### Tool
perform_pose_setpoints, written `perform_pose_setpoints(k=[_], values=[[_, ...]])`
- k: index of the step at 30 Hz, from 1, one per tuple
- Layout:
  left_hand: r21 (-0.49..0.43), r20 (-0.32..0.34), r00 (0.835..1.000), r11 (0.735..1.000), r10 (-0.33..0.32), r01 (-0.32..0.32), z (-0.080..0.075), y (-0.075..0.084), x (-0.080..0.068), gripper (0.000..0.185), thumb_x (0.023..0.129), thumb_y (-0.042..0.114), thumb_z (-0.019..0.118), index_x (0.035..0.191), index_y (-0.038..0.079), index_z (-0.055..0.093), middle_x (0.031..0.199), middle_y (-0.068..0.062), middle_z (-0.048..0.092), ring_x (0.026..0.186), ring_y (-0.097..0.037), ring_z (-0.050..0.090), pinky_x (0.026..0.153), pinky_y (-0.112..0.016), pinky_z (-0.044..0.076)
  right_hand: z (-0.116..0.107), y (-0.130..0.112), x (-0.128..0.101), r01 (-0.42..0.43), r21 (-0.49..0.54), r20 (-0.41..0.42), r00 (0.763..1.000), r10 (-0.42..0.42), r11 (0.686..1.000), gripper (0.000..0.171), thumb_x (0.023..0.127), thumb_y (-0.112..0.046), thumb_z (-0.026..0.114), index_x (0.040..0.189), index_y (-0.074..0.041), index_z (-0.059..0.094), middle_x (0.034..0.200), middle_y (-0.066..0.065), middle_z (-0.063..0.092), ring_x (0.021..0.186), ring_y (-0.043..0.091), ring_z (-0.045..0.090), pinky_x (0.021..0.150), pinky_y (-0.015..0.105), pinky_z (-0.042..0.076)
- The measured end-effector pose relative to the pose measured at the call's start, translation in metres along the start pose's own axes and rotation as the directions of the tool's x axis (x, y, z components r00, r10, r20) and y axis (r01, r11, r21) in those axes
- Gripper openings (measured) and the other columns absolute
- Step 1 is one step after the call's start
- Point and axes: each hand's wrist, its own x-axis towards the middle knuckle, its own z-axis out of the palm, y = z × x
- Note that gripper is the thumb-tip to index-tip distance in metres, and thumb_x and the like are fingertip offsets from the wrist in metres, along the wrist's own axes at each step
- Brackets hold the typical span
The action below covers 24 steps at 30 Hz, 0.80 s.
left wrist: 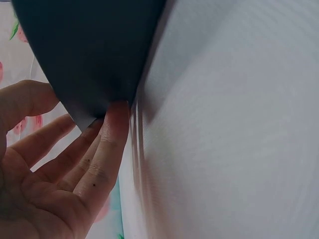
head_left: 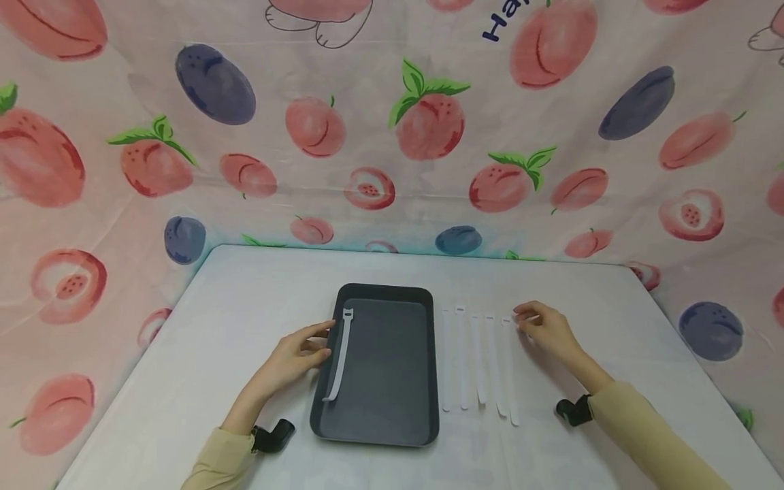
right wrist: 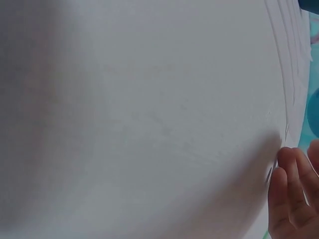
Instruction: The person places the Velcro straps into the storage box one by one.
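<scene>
A dark grey tray [head_left: 422, 371] lies on the white table [head_left: 233, 306]. One white strap [head_left: 340, 354] lies in it along its left side. My left hand [head_left: 300, 354] rests against the tray's left wall with straight fingers [left wrist: 107, 144] touching the tray [left wrist: 94, 50]. Several white straps [head_left: 479, 361] lie side by side on the table right of the tray. My right hand [head_left: 542, 327] is at the far end of the rightmost strap [head_left: 509, 371], fingertips [right wrist: 289, 184] on the table [right wrist: 149, 119]; whether they pinch the strap I cannot tell.
A fruit-printed cloth [head_left: 392, 122] hangs behind and at both sides of the table. A black wrist mount [head_left: 272, 435] sits on my left wrist and another [head_left: 572, 410] on my right.
</scene>
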Motion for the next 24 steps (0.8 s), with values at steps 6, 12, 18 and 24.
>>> perform_pose_setpoints(k=[6, 12, 18, 24], values=[[0.004, -0.005, 1.0, 1.0, 0.001, -0.001, 0.0, 0.001, 0.0, 0.053, 0.092, 0.015, 0.063, 0.142, 0.012, 0.047, 0.135, -0.021, 0.054, 0.112, -0.035, 0.064, 0.091, -0.046, 0.052, 0.003, -0.001, 0.004, -0.028, 0.017, 0.004, 1.0, 0.028, 0.999, 0.024, 0.089, -0.002, 0.06, 0.112, 0.004, 0.061, 0.099, 0.02, 0.065, 0.083, 0.023, 0.062, 0.058, 0.023, 0.048], [-0.001, -0.003, 1.0, 1.0, -0.002, 0.002, 0.0, 0.001, 0.0, 0.052, 0.092, 0.015, 0.063, 0.142, 0.012, 0.047, 0.135, -0.021, 0.054, 0.112, -0.035, 0.064, 0.091, -0.046, 0.052, 0.007, -0.001, 0.008, -0.045, 0.006, 0.033, 0.998, 0.044, 0.999, 0.026, 0.089, -0.002, 0.059, 0.115, 0.004, 0.06, 0.102, 0.021, 0.064, 0.086, 0.025, 0.061, 0.059, 0.022, 0.048], [0.0, 0.0, 1.0, 1.0, 0.0, 0.0, 0.0, -0.001, 0.0, 0.052, 0.092, 0.016, 0.063, 0.142, 0.012, 0.047, 0.135, -0.021, 0.054, 0.112, -0.034, 0.064, 0.091, -0.046, 0.052, 0.008, -0.001, 0.01, -0.05, 0.011, 0.037, 0.998, 0.049, 0.999, 0.027, 0.089, -0.002, 0.059, 0.115, 0.004, 0.061, 0.102, 0.022, 0.064, 0.085, 0.022, 0.06, 0.06, 0.021, 0.048], [0.002, 0.001, 1.0, 1.0, 0.008, -0.008, 0.0, -0.001, 0.0, 0.053, 0.092, 0.016, 0.063, 0.142, 0.012, 0.047, 0.135, -0.021, 0.054, 0.111, -0.034, 0.064, 0.091, -0.046, 0.052, 0.008, 0.0, 0.012, -0.065, 0.04, 0.038, 0.997, 0.063, 0.997, 0.029, 0.089, -0.001, 0.059, 0.117, 0.005, 0.059, 0.104, 0.023, 0.063, 0.078, 0.015, 0.056, 0.058, 0.021, 0.048]])
